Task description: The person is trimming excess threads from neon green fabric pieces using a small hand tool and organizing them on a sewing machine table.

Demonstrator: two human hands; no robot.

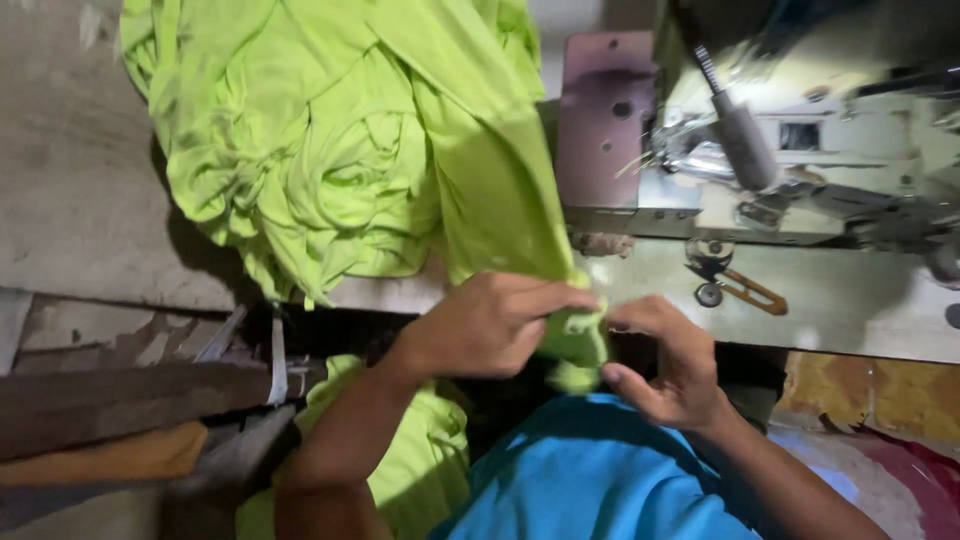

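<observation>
Fingers of both hands are closed on the same small end of a lime-green fabric point(470, 170), right at the near edge of the sewing table point(80, 200). On the left hand point(490, 325) the fingers are stretched forward and pressed together over the cloth, with the thumb hidden under it, so this hand is pinching the folded end from above. On the right hand point(665, 365) the fingers are curled and the thumb points inward; its fingertips touch the same green end from the other side, so both hands grasp one piece between them. From this gripped end, a long strip of the fabric goes up and away to a big crumpled heap of the same green cloth, which lies on the left part of the table. More of this green cloth hangs down below the left forearm, near the person's lap. To the right of the heap stands a sewing machine point(800, 150), with a dull purple metal plate point(605, 110) on its left end. Just in front of the machine, on the pale table surface, lie small thread snips point(735, 280) with a brownish handle, a little apart from the right hand. At the bottom, the person's blue shirt point(590, 480) is visible.
</observation>
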